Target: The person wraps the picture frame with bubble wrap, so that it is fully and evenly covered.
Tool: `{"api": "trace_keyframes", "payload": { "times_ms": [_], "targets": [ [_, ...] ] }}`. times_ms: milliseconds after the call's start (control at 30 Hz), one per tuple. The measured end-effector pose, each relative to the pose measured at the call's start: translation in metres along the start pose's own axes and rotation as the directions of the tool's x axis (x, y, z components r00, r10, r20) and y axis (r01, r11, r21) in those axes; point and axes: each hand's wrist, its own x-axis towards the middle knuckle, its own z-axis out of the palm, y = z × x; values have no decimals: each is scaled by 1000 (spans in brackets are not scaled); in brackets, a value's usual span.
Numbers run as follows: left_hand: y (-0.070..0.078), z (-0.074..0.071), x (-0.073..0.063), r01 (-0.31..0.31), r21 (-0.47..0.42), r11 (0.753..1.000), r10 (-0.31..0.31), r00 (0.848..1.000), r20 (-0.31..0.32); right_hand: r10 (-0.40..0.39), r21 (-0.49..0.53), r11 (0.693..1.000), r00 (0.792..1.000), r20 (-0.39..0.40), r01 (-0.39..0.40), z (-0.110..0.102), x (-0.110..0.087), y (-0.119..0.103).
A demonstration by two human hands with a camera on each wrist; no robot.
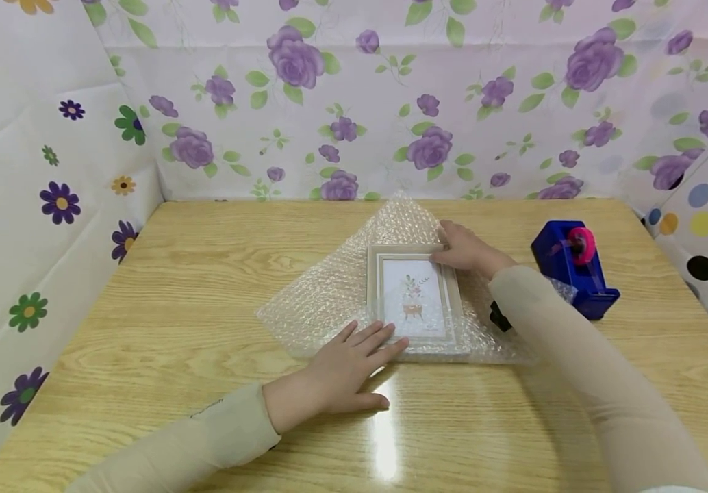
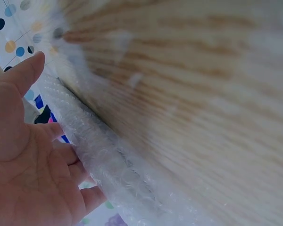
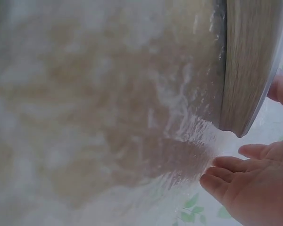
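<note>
A picture frame [image 1: 415, 301] with a potted-flower print lies face up on a sheet of bubble wrap [image 1: 335, 294]. One flap of the wrap is folded over its lower part. My left hand [image 1: 348, 373] rests with extended fingers on this flap at the frame's lower left; the left wrist view shows the palm beside the wrap's edge. At the frame's upper right corner is my right hand [image 1: 468, 248], its thumb on the frame's border and its fingers over the wrap beyond. In the right wrist view the fingers [image 3: 226, 181] look loosely extended at the wrap, near the frame's wooden side [image 3: 247, 66].
A blue tape dispenser [image 1: 566, 267] with a pink core stands at the right of the wooden table [image 1: 175, 287]. A small black object [image 1: 500, 317] shows beside the right sleeve. Flowered sheets [image 1: 342, 89] close off the back and sides.
</note>
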Motion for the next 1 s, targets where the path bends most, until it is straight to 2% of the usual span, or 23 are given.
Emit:
{"api": "trace_keyframes", "payload": {
  "times_ms": [167,267,500,667,867,1000],
  "targets": [
    [0,1,0,-8,-5,1000,8,1000,-11,31,118,993,998,-55,-25,-3,2,3],
    [1,1,0,-11,-9,1000,11,1000,-20,51,154,987,994,-95,-36,-7,2,3],
    [1,2,0,2,8,1000,-1,1000,-25,-48,72,995,979,-198,63,-7,7,1],
    [1,4,0,7,32,999,-6,999,-35,-91,61,992,964,-248,109,-2,8,-2],
    [2,5,0,15,51,999,-13,999,-40,-127,94,983,957,-260,156,-1,5,-10],
    [2,6,0,13,57,998,-11,999,-40,-129,90,983,955,-265,158,-1,3,-11]
  ]
}}
